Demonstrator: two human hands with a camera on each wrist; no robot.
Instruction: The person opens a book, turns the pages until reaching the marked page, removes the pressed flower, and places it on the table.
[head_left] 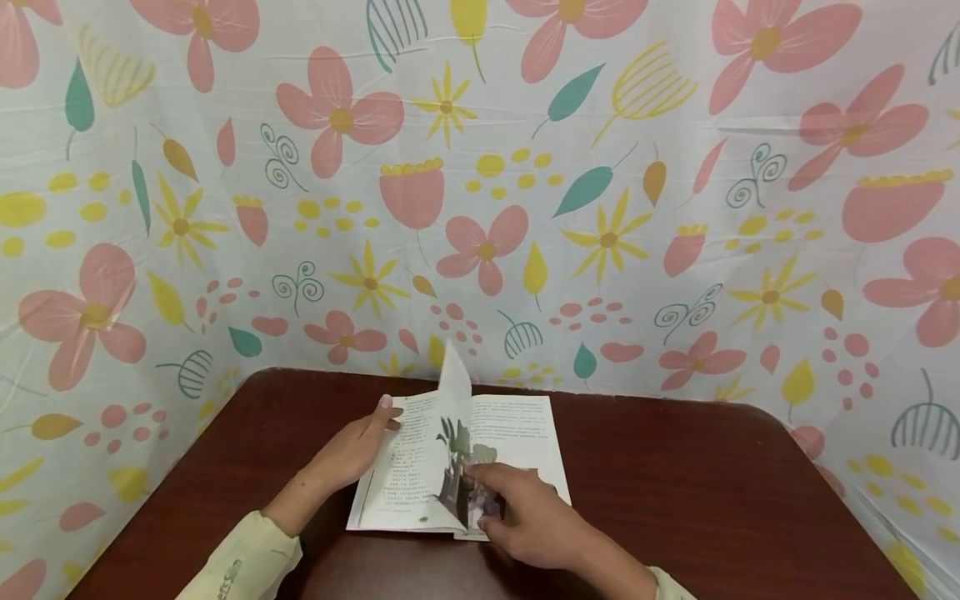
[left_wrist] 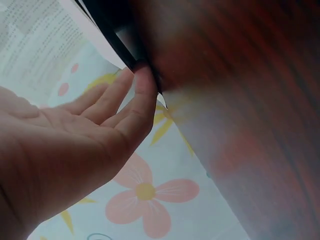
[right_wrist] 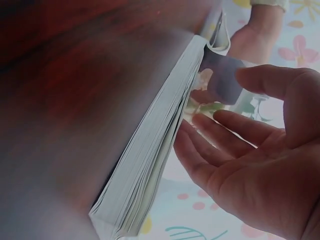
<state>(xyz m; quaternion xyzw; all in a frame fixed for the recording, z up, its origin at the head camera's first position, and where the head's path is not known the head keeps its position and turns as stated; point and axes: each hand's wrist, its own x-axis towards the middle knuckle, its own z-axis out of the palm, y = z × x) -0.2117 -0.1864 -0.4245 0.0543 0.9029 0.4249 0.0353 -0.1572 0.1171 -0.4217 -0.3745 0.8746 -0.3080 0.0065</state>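
Observation:
An open book (head_left: 408,467) lies on the table, with printed text on both pages. One leaf (head_left: 454,375) stands raised at the middle, its upper part upright; a dark and green picture shows low near the fold. My left hand (head_left: 354,446) holds the book's left edge; in the left wrist view the thumb (left_wrist: 145,82) lies at that edge. Over the lower right page is my right hand (head_left: 528,512), its fingertips at the picture by the fold. In the right wrist view its thumb and fingers stand apart above the picture, beside the thick page block (right_wrist: 150,140).
The dark reddish-brown table (head_left: 675,492) extends on both sides of the book. A white sheet with a flower pattern (head_left: 480,208) hangs behind the table and along its sides. Pale sleeves (head_left: 247,558) cover the forearms.

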